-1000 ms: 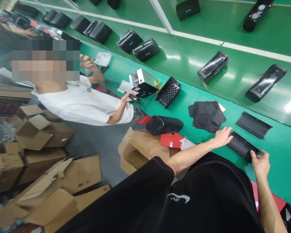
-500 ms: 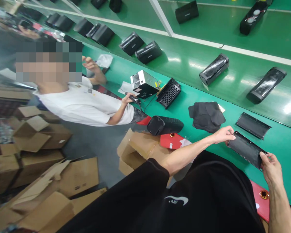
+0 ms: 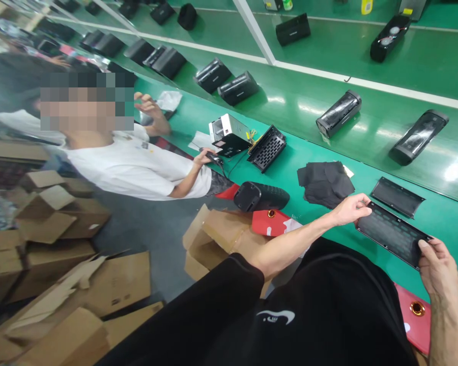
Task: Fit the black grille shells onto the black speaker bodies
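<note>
Step in hand (judged): handling and probably inspecting one panel (image 3: 393, 235), held in front of the body above the near part of the worktop (image 3: 445, 218).

Left hand (image 3: 351, 209): grip closed on the panel's left end, thumb over the near face, other fingers partly hidden behind. Right hand (image 3: 438, 264): grip closed on the opposite end, thumb pressing the inner face, fingers around the outside. Panel therefore supported at both ends, tilted, concave side towards the wearer. A faint cell pattern shows across its dark face; a thin lining over the holes is likely, not certain. Whether the lower edge touches the worktop: cannot tell.

Surroundings: second panel (image 3: 397, 197) lies on the worktop just beyond the first, in neither hand. Cloth pile (image 3: 325, 183) lies near the left hand, top pieces uneven. Speaker (image 3: 261, 196) lies further left, at the worktop edge. A co-worker's hand (image 3: 203, 156) holds a dark tool, well apart from the panel.

Next move (judged): calls for both ends kept supported and thumbs light on the inner face, since pressure could shift any lining. Turning or lowering the panel would need room from the second panel, which sits close to its far edge.
</note>
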Available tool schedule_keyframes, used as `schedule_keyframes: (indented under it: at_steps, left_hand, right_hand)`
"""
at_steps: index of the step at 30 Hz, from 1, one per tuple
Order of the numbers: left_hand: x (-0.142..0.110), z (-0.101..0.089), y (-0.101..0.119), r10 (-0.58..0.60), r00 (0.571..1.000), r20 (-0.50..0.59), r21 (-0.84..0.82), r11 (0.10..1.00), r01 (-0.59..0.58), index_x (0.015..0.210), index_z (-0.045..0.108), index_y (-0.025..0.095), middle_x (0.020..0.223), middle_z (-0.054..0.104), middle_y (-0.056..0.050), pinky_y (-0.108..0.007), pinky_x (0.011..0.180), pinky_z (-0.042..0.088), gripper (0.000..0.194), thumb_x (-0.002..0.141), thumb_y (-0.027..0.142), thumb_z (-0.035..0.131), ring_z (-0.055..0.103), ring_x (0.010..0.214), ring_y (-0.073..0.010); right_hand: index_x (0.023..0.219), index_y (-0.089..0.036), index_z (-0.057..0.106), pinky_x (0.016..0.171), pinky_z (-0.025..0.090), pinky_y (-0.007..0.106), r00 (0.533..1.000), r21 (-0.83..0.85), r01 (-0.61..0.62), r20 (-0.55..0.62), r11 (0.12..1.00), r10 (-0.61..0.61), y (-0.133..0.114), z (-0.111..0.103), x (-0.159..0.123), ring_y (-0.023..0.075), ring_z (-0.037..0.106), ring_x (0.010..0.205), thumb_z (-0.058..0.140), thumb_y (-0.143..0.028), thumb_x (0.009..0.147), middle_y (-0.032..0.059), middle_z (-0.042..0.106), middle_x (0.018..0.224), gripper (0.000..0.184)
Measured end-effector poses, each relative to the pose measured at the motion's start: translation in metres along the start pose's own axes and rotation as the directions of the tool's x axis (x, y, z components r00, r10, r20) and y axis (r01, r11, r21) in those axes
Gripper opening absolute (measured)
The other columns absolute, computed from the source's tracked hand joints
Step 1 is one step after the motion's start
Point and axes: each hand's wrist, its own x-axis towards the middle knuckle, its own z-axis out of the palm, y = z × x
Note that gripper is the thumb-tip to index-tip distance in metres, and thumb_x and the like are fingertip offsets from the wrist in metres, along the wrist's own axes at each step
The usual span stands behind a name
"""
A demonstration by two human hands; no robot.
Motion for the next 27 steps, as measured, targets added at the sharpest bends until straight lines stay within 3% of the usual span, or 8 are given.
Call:
schedule_keyframes:
  at_steps: [10,17,27]
  left_hand:
    - [0.000,0.001,-0.005,0.014,1.000,-0.009,-0.058,0.998,-0.015,0.104,0.055,0.019,0.072,0.058,0.008,-0.022,0.057,0.039,0.044,0.080,0.050,0.076,0.050,0.054,-0.0062]
    - [-0.001,-0.001,-0.006,0.023,1.000,0.017,-0.136,0.990,-0.020,0.105,0.057,0.019,0.073,0.060,0.007,-0.022,0.060,0.039,0.040,0.077,0.039,0.077,0.051,0.060,-0.0073]
    - [0.002,-0.005,-0.010,0.029,1.000,-0.002,-0.138,0.990,-0.029,0.107,0.057,0.018,0.069,0.058,0.008,-0.023,0.060,0.038,0.041,0.079,0.042,0.076,0.050,0.059,-0.0074]
  right_hand:
    - [0.094,-0.023,0.060,0.042,0.013,0.021,1.000,0.001,-0.008,0.000,1.000,0.008,0.000,0.001,0.002,0.0034,0.024,0.045,0.100,-0.048,0.054,-0.0110,0.047,0.062,0.062]
    - [0.095,-0.023,0.060,0.043,0.018,0.020,0.999,0.003,-0.010,0.035,1.000,0.010,0.000,-0.002,0.004,0.0043,0.031,0.046,0.100,-0.047,0.054,-0.0086,0.052,0.066,0.061]
    - [0.095,-0.022,0.063,0.049,0.029,0.019,1.000,0.015,0.000,0.027,1.000,-0.001,0.001,0.000,0.006,0.0066,0.042,0.056,0.100,-0.042,0.054,-0.0060,0.056,0.072,0.059]
